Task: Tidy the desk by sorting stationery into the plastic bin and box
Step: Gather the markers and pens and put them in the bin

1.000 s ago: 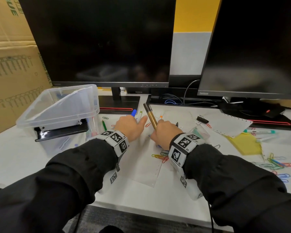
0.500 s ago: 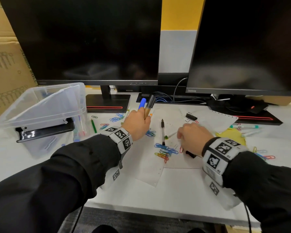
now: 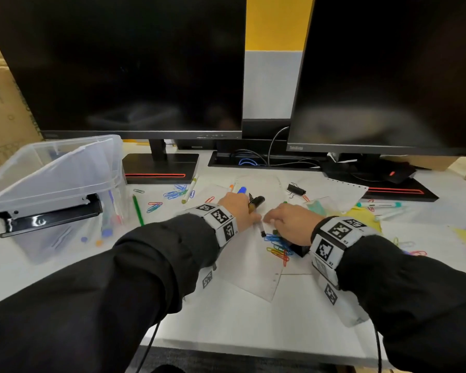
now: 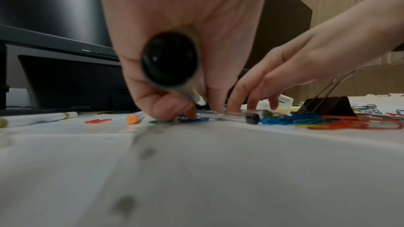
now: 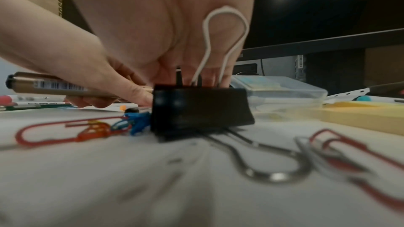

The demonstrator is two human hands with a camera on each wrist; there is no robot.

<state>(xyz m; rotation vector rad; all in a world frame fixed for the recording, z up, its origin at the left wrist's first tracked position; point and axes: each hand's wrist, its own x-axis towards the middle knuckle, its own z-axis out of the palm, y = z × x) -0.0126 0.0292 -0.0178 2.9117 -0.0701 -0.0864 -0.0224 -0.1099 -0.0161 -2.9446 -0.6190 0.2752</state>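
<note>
— Desk surface (image 3: 240, 319), please.

— White, strewn with loose sheets of paper (image 3: 253, 275), coloured paper clips (image 3: 279, 250) and pens, before two dark monitors (image 3: 124, 63). At far left stands the clear plastic bin (image 3: 51, 170), well apart from both hands.

— Left hand?

— The left hand (image 3: 238, 211) has its fingers curled round a brown marker (image 5: 54, 85) with a black cap and a blue-capped marker (image 3: 242, 189), fingertips down on the paper.

— Right hand?

— The right hand (image 3: 289, 223) lies just beside the left, fingers bent down onto a clear pen (image 4: 231, 114) lying on the paper. Whether it actually pinches the pen cannot be told; the wrist views are blurred.

— Anything close by?

— A black binder clip (image 5: 201, 110) sits under the right palm, touching the paper-clip heap. Behind it lies a small clear box (image 5: 282, 91).
</note>
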